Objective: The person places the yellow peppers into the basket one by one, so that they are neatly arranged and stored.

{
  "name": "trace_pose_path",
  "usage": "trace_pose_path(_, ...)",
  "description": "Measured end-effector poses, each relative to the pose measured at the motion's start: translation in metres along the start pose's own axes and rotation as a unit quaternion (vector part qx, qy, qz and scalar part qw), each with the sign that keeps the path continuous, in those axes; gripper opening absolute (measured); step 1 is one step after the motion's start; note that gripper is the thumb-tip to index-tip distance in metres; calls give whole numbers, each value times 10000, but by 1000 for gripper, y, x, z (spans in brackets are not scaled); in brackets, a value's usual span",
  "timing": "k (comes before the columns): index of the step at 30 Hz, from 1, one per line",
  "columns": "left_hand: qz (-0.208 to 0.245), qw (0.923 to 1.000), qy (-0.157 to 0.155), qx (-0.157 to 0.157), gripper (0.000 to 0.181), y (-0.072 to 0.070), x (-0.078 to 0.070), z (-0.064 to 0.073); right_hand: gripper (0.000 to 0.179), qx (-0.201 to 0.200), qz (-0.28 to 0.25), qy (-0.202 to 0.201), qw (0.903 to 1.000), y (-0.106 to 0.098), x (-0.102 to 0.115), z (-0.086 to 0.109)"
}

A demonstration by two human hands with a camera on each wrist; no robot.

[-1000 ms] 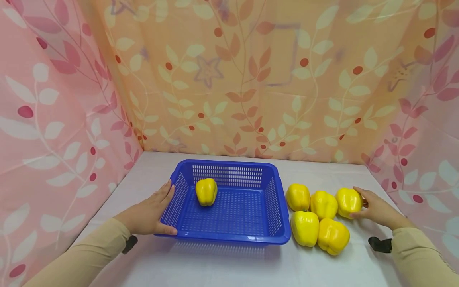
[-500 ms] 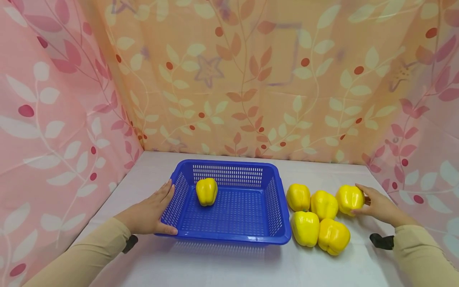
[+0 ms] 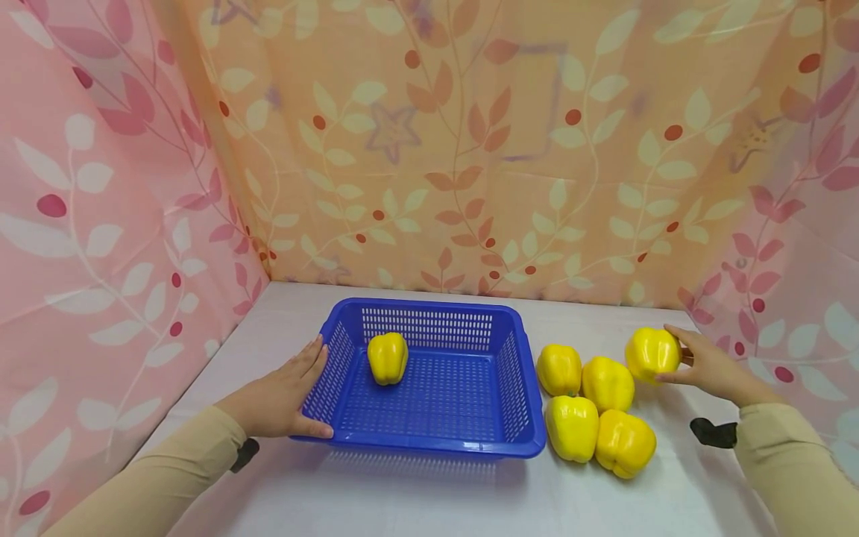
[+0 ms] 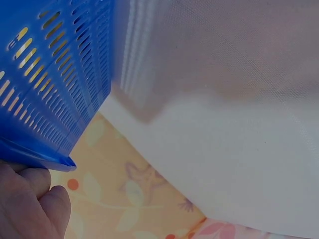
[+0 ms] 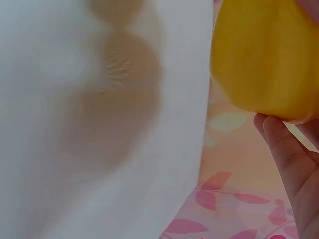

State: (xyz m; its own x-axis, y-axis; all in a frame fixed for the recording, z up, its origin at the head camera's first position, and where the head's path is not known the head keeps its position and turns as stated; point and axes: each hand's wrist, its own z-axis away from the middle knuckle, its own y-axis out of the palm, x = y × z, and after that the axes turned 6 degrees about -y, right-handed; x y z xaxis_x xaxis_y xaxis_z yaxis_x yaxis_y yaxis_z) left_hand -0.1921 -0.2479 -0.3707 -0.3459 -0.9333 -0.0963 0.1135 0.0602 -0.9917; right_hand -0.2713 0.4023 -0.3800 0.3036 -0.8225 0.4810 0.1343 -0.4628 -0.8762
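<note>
We see a leafy curtain (image 3: 463,179) in peach across the top of the frame, with pink cloth (image 3: 101,224) down the left edge and more pink along the right. Below it we have a table (image 3: 403,500) covered in white, filling the lower half. Left of centre on the table, we find a blue basket (image 3: 446,403) with slotted walls, standing level.

From the lower left and lower right corners, we see two beige sleeves (image 3: 161,470) reaching in. The left hand (image 3: 282,399) lies spread against the basket's left side, fingers along the rim and thumb on its front left corner. The right hand (image 3: 714,369), at the right of the frame, pinches a held pepper (image 3: 649,354) between thumb and fingers; in the right wrist view we see it raised off the table.

We count four loose peppers (image 3: 573,428) in a tight cluster just right of the basket, below and left of the held one. We see a single pepper (image 3: 388,358) inside the basket, towards its upper left. All six are yellow. Smallest, we notice a black piece (image 3: 713,434) beside each cuff.
</note>
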Motion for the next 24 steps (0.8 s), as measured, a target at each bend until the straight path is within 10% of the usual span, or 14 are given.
trace_pose_path(24, -59, 9995, 227, -212, 127, 2, 2, -1, 103, -225, 38, -762, 9968, -33, 44, -29)
